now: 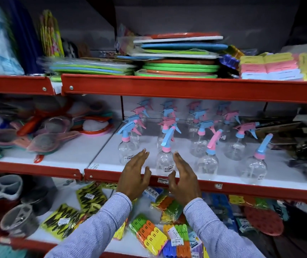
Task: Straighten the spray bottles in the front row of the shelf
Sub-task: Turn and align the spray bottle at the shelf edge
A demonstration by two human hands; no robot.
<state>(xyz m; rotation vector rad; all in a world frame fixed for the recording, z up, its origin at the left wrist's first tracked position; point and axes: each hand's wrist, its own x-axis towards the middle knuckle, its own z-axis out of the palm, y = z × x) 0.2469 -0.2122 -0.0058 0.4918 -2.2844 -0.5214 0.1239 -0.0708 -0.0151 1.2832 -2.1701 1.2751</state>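
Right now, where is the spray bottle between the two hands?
The spray bottle stands at the middle shelf front edge, between the left hand and right hand.

Top shelf: stacked flat boards (176, 60), pastel peg packs (271, 67).
Left bay: sieves (44, 142).
Bottom shelf: bright peg packs (152, 235).

A: Is any text readable on the shelf stock?

B: No. The white sticker (129, 158) on the front-left spray bottle (128, 146) carries a barcode and print too blurred to read.

A: And the middle bottle (164, 159)?

B: Its sticker (168, 168) shows barcode lines only; characters cannot be made out.

A: The shelf edge (242, 185)?

B: A price tag (162, 180) sits on it; digits are illegible. The label (174, 234) on the clip pack (178, 239) below is equally unreadable.
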